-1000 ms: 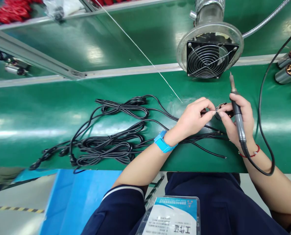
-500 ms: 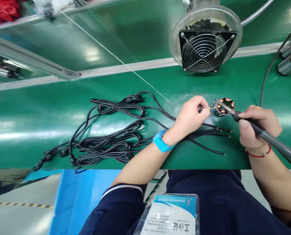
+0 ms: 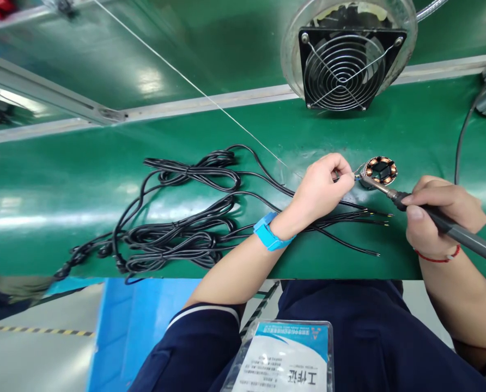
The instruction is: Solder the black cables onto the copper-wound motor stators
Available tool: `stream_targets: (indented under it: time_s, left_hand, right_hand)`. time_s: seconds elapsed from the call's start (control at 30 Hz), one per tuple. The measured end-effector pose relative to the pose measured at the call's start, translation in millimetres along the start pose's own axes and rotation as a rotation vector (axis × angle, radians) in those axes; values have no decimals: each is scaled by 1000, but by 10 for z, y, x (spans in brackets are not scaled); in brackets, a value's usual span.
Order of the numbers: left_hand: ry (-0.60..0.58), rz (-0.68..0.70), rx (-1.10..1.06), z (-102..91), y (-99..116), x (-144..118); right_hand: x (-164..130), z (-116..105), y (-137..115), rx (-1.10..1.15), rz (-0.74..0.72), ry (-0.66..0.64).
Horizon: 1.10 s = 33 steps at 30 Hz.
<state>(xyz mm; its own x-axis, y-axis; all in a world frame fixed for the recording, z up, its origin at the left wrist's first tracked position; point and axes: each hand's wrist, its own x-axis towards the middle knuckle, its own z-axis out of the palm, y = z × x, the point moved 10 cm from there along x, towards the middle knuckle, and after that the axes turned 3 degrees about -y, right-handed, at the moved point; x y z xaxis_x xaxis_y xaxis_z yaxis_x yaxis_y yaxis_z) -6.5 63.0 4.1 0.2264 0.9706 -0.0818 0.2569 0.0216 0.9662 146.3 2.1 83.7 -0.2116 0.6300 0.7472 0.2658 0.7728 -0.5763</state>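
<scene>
Your right hand [image 3: 439,218], gripping the soldering iron [image 3: 431,216], has lowered its tip onto the stator [image 3: 380,170] lead your left hand [image 3: 322,188] pinches, so joint heating begins.

Upside-down badge card [image 3: 286,356], possibly "工作证"; smaller print unreadable.

Factory assembly line, green conveyor belt [image 3: 83,185], fume extraction fan [image 3: 343,68], bundled black cables [image 3: 177,239]

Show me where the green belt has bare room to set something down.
Bare belt lies left of the black cable bundle, and between the fan and the stator. Crowded around left hand, right hand and soldering iron.
</scene>
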Motion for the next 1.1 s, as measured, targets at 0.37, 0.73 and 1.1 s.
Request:
stream_targets:
  time_s: [0.37,0.73,1.1]
  left_hand:
    - [8,17,17,-1,2,-2]
    - [16,-5,8,-5,-12,3]
    - [24,24,44,-4,7,5]
  right_hand:
    - [-25,-10,7,-17,-36,39]
    - [-31,-51,17,-20,-35,76]
    - [-30,-130,96,-203,73,174]
